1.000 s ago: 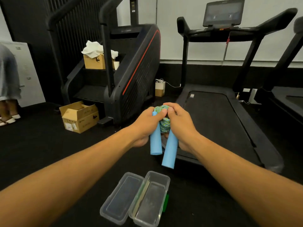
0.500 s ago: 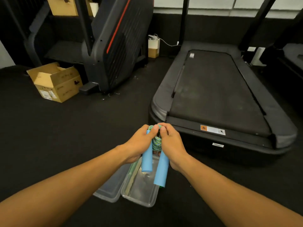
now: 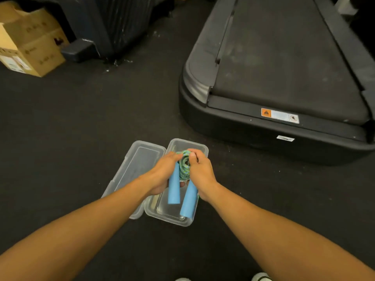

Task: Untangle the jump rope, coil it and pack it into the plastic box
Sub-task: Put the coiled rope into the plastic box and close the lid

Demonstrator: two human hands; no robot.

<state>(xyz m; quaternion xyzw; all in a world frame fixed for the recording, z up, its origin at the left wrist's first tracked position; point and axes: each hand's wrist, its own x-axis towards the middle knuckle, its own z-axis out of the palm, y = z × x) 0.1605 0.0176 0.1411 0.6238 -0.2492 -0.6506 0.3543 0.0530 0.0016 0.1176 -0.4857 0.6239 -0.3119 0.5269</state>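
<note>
The jump rope (image 3: pixel 184 166) is a tight green-and-blue coil with two light blue foam handles pointing toward me. My left hand (image 3: pixel 162 175) and my right hand (image 3: pixel 199 171) both grip the bundle from either side, directly over the clear plastic box (image 3: pixel 168 217). The box lies open on the black floor, its tray to the right and its hinged lid (image 3: pixel 140 159) flat to the left. The handle ends hang above the tray's near end. My hands hide much of the coil.
A treadmill deck (image 3: pixel 284 82) fills the right and far side, its rear edge close behind the box. A cardboard carton (image 3: pixel 26 43) sits at far left beside a black machine base (image 3: pixel 113 27). My shoe tips (image 3: pixel 260 277) show at the bottom edge.
My hands have carried the coiled rope downward until it sits over the open box. The view has tilted down and closer to the floor.
</note>
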